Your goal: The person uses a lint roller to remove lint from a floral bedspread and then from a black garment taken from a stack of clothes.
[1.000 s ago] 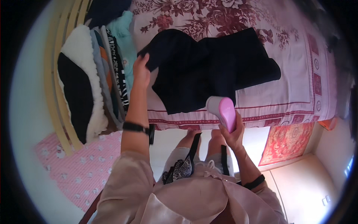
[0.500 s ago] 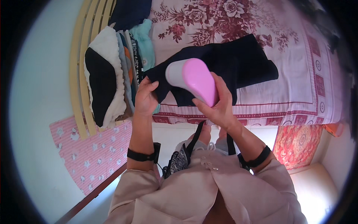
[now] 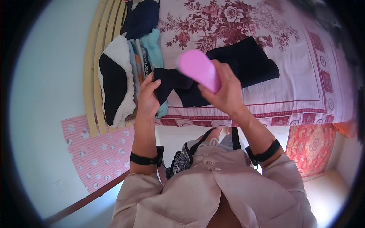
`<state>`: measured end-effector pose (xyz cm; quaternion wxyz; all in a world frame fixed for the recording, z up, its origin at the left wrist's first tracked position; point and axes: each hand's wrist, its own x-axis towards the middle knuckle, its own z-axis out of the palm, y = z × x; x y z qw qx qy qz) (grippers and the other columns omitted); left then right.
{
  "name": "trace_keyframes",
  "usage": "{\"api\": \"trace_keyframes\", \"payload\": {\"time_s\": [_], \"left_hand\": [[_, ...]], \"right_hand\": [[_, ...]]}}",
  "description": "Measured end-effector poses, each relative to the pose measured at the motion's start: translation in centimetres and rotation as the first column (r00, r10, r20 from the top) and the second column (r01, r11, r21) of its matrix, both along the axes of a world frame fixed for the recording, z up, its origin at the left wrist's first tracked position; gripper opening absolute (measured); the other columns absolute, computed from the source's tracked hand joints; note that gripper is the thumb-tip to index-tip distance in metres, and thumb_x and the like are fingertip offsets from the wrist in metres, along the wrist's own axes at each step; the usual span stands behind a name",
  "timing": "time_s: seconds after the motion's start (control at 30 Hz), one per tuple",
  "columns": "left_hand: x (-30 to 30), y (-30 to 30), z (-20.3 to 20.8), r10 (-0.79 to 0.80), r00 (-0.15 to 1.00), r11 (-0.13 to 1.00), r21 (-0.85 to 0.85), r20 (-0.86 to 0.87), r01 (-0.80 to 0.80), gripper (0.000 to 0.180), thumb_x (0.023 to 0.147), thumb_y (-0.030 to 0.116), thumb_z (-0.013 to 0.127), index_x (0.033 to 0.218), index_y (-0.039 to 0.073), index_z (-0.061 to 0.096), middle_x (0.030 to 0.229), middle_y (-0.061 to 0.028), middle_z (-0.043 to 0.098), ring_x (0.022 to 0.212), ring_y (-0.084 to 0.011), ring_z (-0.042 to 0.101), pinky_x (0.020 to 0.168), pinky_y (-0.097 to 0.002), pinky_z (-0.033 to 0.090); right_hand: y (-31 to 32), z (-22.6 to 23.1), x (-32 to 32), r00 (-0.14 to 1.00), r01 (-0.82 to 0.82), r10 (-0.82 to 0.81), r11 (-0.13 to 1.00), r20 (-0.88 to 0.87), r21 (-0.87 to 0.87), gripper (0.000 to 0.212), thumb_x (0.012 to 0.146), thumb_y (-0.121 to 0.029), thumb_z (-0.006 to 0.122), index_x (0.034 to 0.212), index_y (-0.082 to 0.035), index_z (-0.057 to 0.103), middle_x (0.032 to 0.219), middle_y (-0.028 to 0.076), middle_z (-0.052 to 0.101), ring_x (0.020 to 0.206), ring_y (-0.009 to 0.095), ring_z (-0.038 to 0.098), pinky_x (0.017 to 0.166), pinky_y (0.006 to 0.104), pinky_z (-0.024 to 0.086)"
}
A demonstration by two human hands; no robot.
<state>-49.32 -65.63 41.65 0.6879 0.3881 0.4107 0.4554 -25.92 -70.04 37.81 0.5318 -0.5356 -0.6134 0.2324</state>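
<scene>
My right hand [image 3: 228, 91] is closed around a pink handheld fabric shaver [image 3: 198, 70], held over a dark navy garment [image 3: 249, 62]. The shaver's rounded pink back faces up, and its working end is mostly hidden beneath. Whether it touches the cloth I cannot tell. My left hand [image 3: 148, 97] pinches the garment's left end between thumb and fingers and lifts it off the bed. Folded over itself, the rest of the garment lies flat on the flowered bedspread [image 3: 243, 99].
Left of the garment, folded clothes [image 3: 146, 53] stand in a row beside a white fleecy piece with a black panel [image 3: 114, 83]. Behind them runs a pale slatted headboard [image 3: 91, 72]. A navy folded cloth [image 3: 141, 19] lies farther back. An orange-red patterned cloth [image 3: 310, 150] hangs at the right.
The shaver has turned in my right hand, so its white end is now nearly out of sight. My left hand still holds the garment's end. The whole view has shifted slightly.
</scene>
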Motion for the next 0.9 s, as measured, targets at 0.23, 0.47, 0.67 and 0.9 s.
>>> {"api": "trace_keyframes", "payload": {"time_s": [0.23,0.47,0.67,0.9], "left_hand": [[1.1,-0.7,0.8,0.152,0.982,0.988,0.012,-0.11,-0.151,0.01,0.089,0.0,0.058,0.099,0.003,0.057,0.096,-0.006,0.065,0.088,-0.0131,0.064,0.081,-0.0256,0.051],[2.4,-1.4,2.0,0.109,0.987,0.993,0.055,-0.118,-0.103,0.008,0.09,0.002,0.058,0.097,0.004,0.056,0.095,-0.0046,0.064,0.087,-0.0125,0.063,0.082,-0.0254,0.05],[1.9,-0.2,3.1,0.082,0.992,0.996,0.056,-0.1,-0.076,0.009,0.089,0.002,0.058,0.097,0.004,0.056,0.094,-0.0045,0.064,0.086,-0.013,0.063,0.082,-0.0262,0.05],[-2.3,3.0,3.7,0.069,0.981,0.995,0.082,-0.181,-0.054,0.009,0.09,0.003,0.057,0.098,0.001,0.057,0.094,-0.0055,0.063,0.087,-0.0134,0.062,0.081,-0.026,0.05]], "right_hand": [[-1.5,-0.2,1.7,0.985,0.03,-0.044,0.996,-0.167,-0.086,0.066,0.068,-0.019,0.078,0.124,0.001,0.049,0.107,0.018,0.058,0.094,0.031,0.061,0.082,0.0353,0.049],[-1.9,2.0,0.3,0.996,0.0,0.001,1.0,-0.087,0.02,0.061,0.067,-0.022,0.076,0.12,-0.003,0.052,0.1,0.018,0.059,0.088,0.036,0.061,0.074,0.0402,0.051],[-2.1,2.1,-0.8,0.998,-0.048,0.052,0.992,-0.039,0.114,0.058,0.068,-0.022,0.074,0.118,-0.002,0.053,0.098,0.018,0.058,0.087,0.038,0.061,0.074,0.0416,0.051],[0.3,-2.5,-1.6,0.922,0.262,-0.296,0.952,-0.249,-0.16,0.06,0.073,-0.025,0.076,0.122,0.0,0.052,0.109,0.02,0.062,0.099,0.032,0.062,0.086,0.0368,0.048]]}}
